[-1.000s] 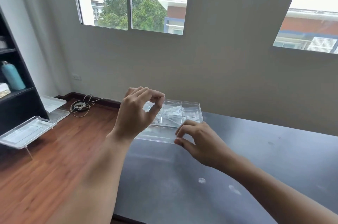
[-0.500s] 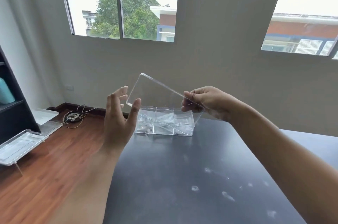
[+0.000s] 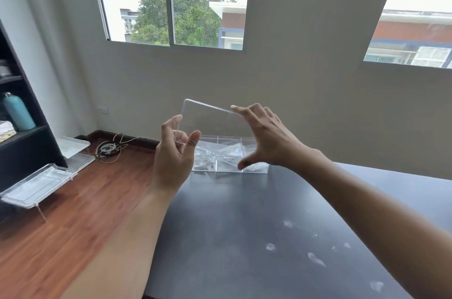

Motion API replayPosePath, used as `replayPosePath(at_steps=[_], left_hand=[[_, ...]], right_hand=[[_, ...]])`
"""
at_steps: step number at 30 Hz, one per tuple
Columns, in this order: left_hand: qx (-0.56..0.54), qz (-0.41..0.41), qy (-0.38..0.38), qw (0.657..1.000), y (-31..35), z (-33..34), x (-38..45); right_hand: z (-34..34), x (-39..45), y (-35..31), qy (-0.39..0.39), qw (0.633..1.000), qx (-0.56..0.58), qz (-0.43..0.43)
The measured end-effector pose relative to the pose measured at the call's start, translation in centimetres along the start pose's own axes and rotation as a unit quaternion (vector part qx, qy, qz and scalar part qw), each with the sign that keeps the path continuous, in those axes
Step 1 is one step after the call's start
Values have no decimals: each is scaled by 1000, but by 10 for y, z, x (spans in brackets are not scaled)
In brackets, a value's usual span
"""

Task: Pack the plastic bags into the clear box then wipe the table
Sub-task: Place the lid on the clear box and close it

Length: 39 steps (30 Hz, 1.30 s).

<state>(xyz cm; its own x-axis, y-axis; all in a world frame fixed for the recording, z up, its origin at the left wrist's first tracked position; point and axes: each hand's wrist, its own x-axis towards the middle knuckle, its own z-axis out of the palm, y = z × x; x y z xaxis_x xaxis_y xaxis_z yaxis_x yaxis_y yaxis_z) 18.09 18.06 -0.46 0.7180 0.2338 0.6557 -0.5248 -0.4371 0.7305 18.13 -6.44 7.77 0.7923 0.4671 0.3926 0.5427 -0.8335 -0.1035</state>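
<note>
Presently, clear lid (image 3: 210, 122) held aloft over clear box (image 3: 230, 154).
Left hand (image 3: 173, 159) pinches lid's left edge; right hand (image 3: 264, 137), fingers spread, grips its right edge. Box on dark table (image 3: 244, 237) holds plastic bags (image 3: 230, 152). No writing legible.

Grey wall (image 3: 305, 66), daylit windows (image 3: 171, 0), wooden floor (image 3: 73, 225), black shelving (image 3: 22, 152)

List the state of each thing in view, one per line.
lid: off the box, held in the air, tilted
left hand: pinches the lid's left edge
right hand: holds the lid's right end between fingers and thumb
box: open, on the table, plastic bags inside
table: smudged with white marks
bottle: upright on the shelf
</note>
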Motion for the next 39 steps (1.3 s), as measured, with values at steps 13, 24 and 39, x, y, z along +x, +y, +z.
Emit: replayPosePath(at_steps=[13,24,39], left_hand=[[51,-38,18,998,-8,9,-3],[209,-32,-63,975,-22,7,-4],[208,-79,-95,970,-21,4,-3]], right_hand=[[29,23,19,-51,997,-58,14],[16,55,60,-305,944,49,115],[24,43,51,-285,945,99,127]])
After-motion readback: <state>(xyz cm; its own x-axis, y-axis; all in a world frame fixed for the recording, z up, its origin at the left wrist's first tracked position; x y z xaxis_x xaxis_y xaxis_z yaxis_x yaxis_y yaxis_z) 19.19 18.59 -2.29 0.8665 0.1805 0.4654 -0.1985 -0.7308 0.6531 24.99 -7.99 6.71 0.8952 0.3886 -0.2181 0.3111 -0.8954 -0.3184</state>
